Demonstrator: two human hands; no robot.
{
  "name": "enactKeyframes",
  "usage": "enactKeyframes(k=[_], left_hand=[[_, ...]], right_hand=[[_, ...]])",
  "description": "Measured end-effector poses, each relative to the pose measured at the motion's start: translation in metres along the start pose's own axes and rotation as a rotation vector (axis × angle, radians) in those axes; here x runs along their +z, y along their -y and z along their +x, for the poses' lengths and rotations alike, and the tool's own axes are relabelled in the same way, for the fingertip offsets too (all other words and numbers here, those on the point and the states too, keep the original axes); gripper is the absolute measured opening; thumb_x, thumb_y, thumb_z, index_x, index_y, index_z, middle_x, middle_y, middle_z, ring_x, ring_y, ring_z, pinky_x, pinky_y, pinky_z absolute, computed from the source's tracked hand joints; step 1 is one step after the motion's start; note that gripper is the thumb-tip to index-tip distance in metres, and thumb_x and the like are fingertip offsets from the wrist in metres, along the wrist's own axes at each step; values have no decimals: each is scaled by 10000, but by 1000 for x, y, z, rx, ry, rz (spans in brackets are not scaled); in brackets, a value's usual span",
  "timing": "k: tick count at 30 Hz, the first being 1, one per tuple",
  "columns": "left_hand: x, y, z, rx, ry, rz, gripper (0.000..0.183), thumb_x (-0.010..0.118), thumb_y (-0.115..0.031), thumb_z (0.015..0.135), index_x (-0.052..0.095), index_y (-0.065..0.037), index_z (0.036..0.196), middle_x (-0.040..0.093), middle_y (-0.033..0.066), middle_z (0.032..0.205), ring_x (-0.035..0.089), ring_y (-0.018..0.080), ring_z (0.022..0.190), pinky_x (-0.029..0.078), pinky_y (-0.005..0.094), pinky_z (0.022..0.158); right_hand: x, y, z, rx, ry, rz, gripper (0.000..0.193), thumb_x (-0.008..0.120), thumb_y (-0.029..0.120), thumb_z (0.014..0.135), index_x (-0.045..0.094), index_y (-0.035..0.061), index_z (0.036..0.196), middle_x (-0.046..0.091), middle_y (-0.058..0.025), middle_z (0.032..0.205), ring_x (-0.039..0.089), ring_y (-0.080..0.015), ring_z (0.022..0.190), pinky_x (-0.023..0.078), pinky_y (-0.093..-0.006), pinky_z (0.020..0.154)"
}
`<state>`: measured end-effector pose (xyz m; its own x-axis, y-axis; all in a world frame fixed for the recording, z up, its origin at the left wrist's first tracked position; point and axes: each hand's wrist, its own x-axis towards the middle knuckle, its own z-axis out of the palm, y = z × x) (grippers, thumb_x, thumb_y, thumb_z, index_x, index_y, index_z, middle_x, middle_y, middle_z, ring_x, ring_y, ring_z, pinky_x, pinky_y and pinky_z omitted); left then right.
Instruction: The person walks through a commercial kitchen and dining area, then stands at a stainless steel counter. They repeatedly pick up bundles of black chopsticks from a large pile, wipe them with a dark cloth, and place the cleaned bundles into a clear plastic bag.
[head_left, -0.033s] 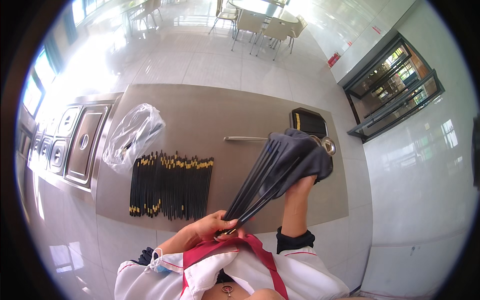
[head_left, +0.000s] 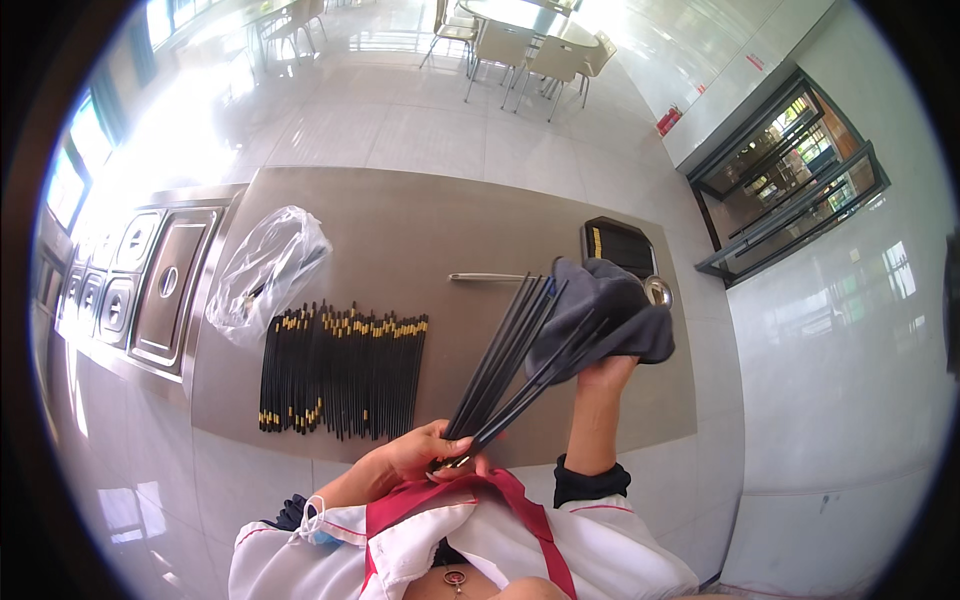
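My left hand (head_left: 425, 452), close to my body, is closed round the lower ends of a fanned bundle of black chopsticks (head_left: 497, 358). Their other ends point up and to the right. A dark grey cloth (head_left: 600, 300) is draped over my right hand (head_left: 608, 372), whose fingers are mostly hidden by it. The cloth lies against some of the chopsticks on the right of the fan. Side by side on the table to the left is a wide row of black chopsticks with gold bands (head_left: 342, 375).
On the steel table (head_left: 400, 220) lie a clear plastic bag (head_left: 265, 270) with dark sticks inside and a ladle (head_left: 485, 278) partly under the cloth. A black tray (head_left: 618, 245) sits at the far right. Lidded steel pans (head_left: 170, 285) adjoin the table's left side.
My right hand and the cloth have shifted slightly right and down. More of the chopsticks' far ends now show. My left hand has stayed in place.
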<state>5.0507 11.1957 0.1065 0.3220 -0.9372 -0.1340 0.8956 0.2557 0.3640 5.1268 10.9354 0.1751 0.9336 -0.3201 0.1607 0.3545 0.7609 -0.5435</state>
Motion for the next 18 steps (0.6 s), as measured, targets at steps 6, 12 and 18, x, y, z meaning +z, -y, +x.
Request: enactKeyframes(k=[6,12,18], left_hand=[[-2,-2,-2,71,96,-96,435,576,-186,960,468,1,1338,675,192,957,462,112,523,372,208,482],[-1,-5,5,25,-29,69,389,543,-208,984,491,-4,1312,683,171,939,474,108,552,392,218,510],[2,-5,5,-27,-140,157,344,527,-235,997,546,-19,1264,562,34,712,436,76,574,340,218,500]], right_hand=[[-18,-5,-13,-107,168,-217,265,618,-84,689,652,-28,945,650,-99,843,608,-234,825,475,-392,821],[28,-39,-77,240,107,-714,77,591,-33,758,597,11,822,526,-11,695,482,-163,610,425,-344,624],[-14,-48,-95,412,192,-1149,137,597,124,898,624,-9,916,615,-39,800,581,-127,702,478,-273,622]])
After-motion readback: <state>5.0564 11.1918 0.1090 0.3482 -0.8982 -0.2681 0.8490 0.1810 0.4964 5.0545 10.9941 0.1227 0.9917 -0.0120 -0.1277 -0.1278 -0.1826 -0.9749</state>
